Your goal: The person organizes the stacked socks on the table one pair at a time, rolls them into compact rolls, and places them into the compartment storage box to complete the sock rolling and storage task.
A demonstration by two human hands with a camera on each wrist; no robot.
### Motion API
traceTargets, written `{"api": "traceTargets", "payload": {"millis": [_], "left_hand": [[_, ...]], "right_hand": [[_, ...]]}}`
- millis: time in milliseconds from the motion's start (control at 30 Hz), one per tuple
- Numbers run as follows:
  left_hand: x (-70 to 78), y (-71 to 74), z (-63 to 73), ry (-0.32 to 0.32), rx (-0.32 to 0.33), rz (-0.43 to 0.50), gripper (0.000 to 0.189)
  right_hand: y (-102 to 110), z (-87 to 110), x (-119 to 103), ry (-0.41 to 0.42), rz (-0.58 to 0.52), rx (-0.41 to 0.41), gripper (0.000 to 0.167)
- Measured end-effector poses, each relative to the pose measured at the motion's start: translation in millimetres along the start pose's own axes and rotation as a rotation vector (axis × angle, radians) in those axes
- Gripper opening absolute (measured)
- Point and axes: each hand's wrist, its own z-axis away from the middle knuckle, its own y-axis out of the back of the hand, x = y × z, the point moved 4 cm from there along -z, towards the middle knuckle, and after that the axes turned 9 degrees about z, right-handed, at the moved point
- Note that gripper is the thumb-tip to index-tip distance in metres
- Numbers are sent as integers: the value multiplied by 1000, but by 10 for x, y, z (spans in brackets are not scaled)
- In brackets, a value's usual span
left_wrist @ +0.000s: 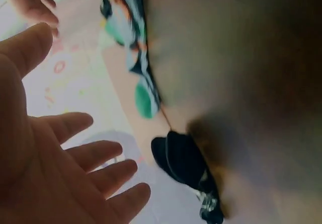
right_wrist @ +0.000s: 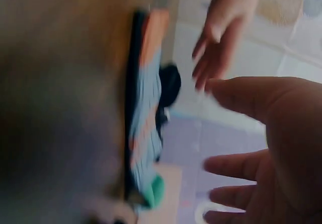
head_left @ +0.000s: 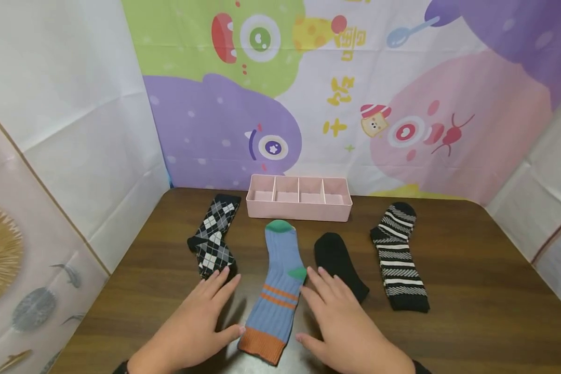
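A blue ribbed sock [head_left: 280, 306] with green heel and toe, orange stripes and an orange cuff lies flat on the table between both hands. My left hand [head_left: 191, 322] is at its left side, fingers spread, thumb tip beside the cuff. On the other side my right hand [head_left: 343, 324] spreads its fingers, index tip near the green heel. Neither hand grips anything. The argyle sock [head_left: 215, 234] in black, grey and white lies just beyond the left fingertips, its lower end partly hidden by them. A plain black sock [head_left: 338, 262] extends beyond the right fingers.
A black-and-white striped sock [head_left: 399, 259] lies farther right on the brown wooden table [head_left: 472, 270]. At the back edge stands a pink box [head_left: 299, 212] with several compartments. Behind it hangs a cartoon-printed cloth [head_left: 205, 124], with pale sheets [head_left: 98, 104] at the sides.
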Motion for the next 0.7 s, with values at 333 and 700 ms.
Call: {"api": "traceTargets", "payload": {"millis": [333,700], "left_hand": [[195,-19,-105,-171,-82,9,26],[235,-250,-263,-300,-303,161,28]], "right_hand": [[-241,-241,-472,317,86,-89,45],[-505,-418,-750,373,167,-92,25]]}}
